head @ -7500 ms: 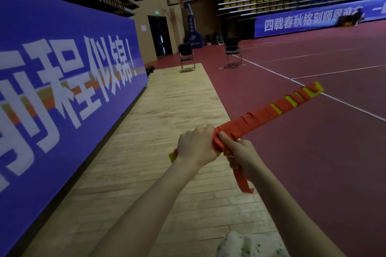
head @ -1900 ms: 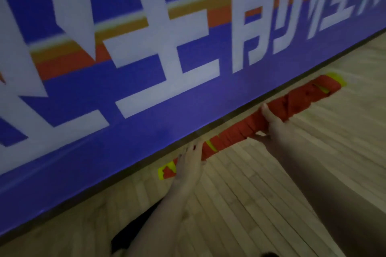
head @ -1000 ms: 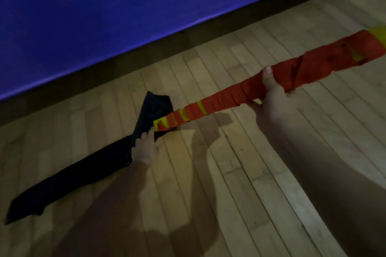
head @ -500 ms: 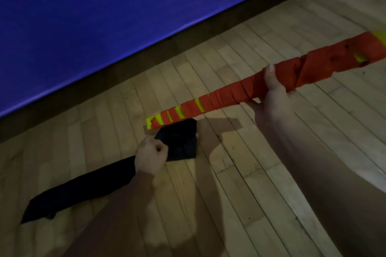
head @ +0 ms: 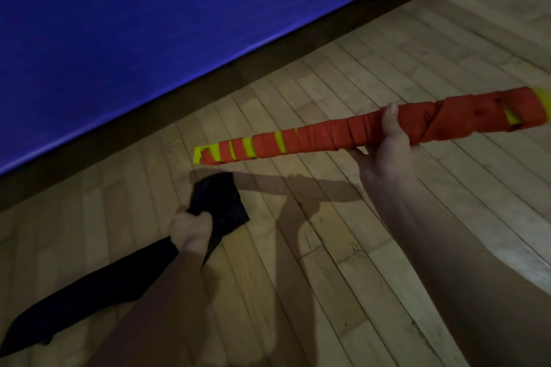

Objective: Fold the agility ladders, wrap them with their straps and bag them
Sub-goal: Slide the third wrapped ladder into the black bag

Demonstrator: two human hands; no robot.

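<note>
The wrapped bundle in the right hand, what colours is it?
Orange strap over yellow rungs on the ladder bundle, seen in the head view.

No readable text or labels

Wrapped ladder bundle and its black bag

The folded agility ladder (head: pixel 372 128) is a long bundle, yellow rungs wound tight in orange strap, held level above the floor, reaching from centre to the right edge. The long, narrow black bag (head: pixel 98 292) lies limp at near left, its gathered upper end lifted below the bundle's left tip.
</note>
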